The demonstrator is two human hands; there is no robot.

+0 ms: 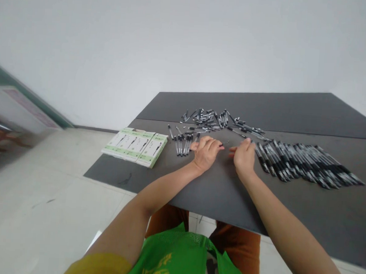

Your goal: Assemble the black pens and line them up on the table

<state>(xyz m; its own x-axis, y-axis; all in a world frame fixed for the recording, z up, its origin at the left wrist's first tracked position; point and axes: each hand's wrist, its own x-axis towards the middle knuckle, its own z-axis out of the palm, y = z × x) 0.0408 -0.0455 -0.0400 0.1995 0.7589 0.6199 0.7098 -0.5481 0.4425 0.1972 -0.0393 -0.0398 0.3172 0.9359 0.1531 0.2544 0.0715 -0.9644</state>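
Observation:
Above the middle of the dark table, my left hand [205, 153] has its fingers curled together. A small dark bit shows at its fingertips, too little to name. My right hand [244, 157] faces it a short gap away, fingers bent and somewhat blurred; what they hold, if anything, is hidden. Just left of my left hand lies a short row of pen barrels [182, 146] with dark ends. Beside my right hand begins a long overlapping row of black-gripped pens [304, 164]. Beyond both hands is a loose heap of pen parts [204, 117].
Green-and-white pen boxes [135, 146] lie side by side at the table's left edge. More slim pen pieces [247, 129] are scattered behind my right hand. The dark table [223, 196] meets a pale wall [188, 43] at the back. Its front edge is near my lap.

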